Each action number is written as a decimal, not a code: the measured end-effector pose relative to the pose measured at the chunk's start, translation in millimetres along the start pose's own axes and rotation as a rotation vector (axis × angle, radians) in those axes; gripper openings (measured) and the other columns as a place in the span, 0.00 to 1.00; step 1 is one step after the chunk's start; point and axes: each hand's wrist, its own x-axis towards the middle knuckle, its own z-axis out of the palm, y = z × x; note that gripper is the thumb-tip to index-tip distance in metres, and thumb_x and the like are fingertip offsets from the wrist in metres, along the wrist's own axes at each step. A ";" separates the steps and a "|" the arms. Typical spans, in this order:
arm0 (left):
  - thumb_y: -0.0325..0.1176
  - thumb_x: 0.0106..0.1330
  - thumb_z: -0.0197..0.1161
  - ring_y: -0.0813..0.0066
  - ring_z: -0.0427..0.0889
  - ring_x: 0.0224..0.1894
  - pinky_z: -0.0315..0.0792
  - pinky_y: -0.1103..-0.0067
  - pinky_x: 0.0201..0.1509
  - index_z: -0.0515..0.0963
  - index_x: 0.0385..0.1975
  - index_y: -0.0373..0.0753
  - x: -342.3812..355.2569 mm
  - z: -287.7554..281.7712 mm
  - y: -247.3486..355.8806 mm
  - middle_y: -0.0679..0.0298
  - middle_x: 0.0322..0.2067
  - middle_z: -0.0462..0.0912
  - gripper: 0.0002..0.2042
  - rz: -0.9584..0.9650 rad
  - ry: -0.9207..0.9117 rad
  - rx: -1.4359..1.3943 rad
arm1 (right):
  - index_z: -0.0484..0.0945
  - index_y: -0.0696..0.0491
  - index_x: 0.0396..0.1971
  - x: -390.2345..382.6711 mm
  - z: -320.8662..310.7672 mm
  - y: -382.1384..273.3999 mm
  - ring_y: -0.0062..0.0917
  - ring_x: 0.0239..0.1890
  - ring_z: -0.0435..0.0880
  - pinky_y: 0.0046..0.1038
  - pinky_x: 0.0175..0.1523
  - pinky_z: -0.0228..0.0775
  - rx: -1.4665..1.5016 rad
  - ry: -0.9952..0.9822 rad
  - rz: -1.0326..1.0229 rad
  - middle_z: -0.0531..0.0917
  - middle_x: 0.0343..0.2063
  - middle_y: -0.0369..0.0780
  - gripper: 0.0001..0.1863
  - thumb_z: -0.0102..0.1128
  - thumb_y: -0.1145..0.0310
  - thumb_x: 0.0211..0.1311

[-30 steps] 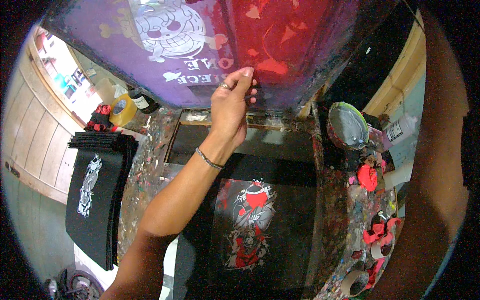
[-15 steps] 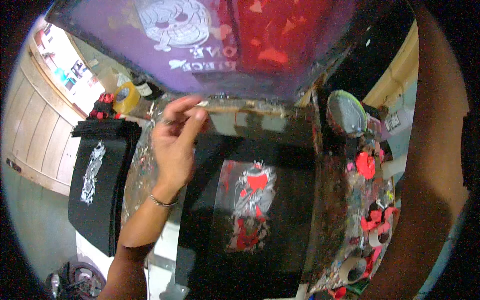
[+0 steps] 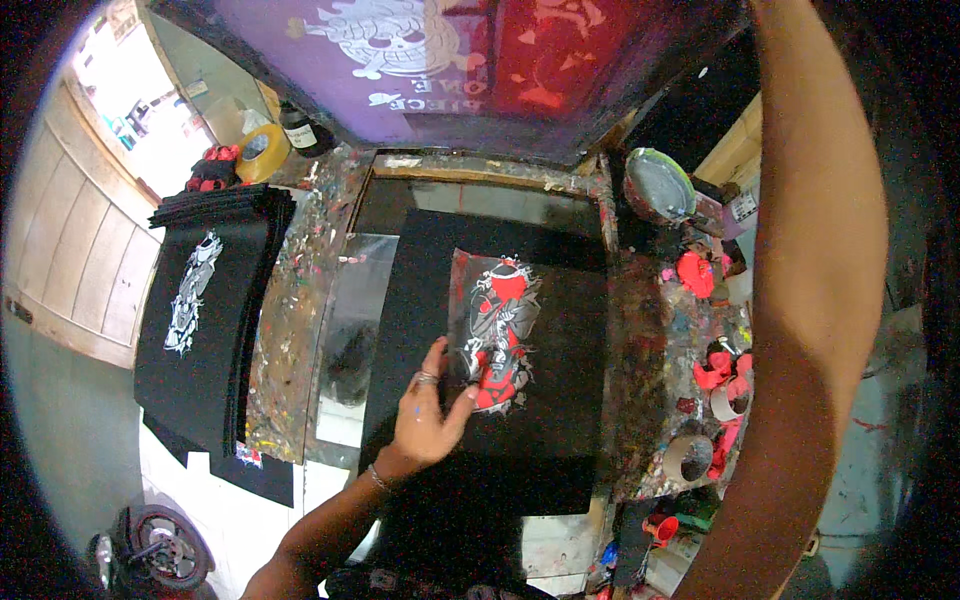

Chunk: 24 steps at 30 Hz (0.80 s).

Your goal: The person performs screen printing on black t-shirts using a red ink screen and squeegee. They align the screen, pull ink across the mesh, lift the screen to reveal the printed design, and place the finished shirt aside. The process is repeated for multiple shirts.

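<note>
My left hand (image 3: 430,410) has its thumb and index finger apart at the left edge of a translucent rectangle (image 3: 462,290) over a red, white and grey figure print (image 3: 505,325). The print lies on black fabric (image 3: 545,460) on the printing board. Above stands a raised purple and red printing screen (image 3: 280,40) with a white skull design. My right forearm (image 3: 810,250) runs up the right side to the top edge, where its hand is out of sight.
A stack of printed black pieces (image 3: 190,390) lies left, beside yellow tape (image 3: 258,150) and a dark bottle (image 3: 300,135). Right are a tub of grey ink (image 3: 660,185), pink scraps (image 3: 695,275) and rolls (image 3: 688,458). A wooden door (image 3: 70,240) and wheel (image 3: 160,545) show left.
My left hand has come down from the raised screen onto the print area. My right arm has shifted inward at the top. The whole scene sits higher in the picture.
</note>
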 end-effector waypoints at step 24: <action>0.42 0.39 0.88 0.55 0.80 0.60 0.77 0.62 0.61 0.35 0.78 0.44 -32.7 -200.2 125.4 0.46 0.60 0.75 0.72 0.773 0.282 0.437 | 0.76 0.51 0.29 -272.5 62.1 -207.0 0.37 0.28 0.83 0.39 0.31 0.74 -0.098 0.160 0.096 0.78 0.26 0.40 0.32 0.70 0.33 0.53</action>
